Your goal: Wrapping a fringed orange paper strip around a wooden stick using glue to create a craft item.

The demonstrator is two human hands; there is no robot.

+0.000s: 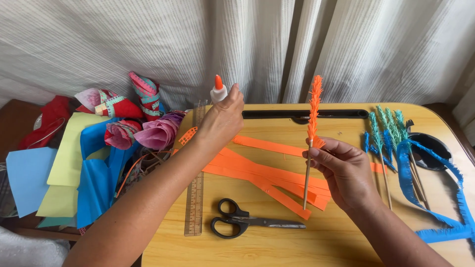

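scissors [242, 223] lie nearest; beyond them, the right hand [341, 170] pinches a fringed stick [311, 136] upright, the left hand [222, 118] grips a glue bottle [218, 90].

Bare wood of the table [277, 247] lies open along the near edge, between the two forearms, broken only by the black scissors [242, 223] and the upright ruler [195, 198] to their left. Farther in, the middle is strewn with flat orange paper strips [257, 170], low enough to pass over. The left side is crowded: coloured paper sheets [74, 173] and rolled paper cones [143, 123] pile up beyond the table edge. On the right, fringed blue and green sticks [388, 133], a black bowl [430, 151] and a blue fringed strip [435, 217] fill the way. A curtain [346, 44] closes the far side.
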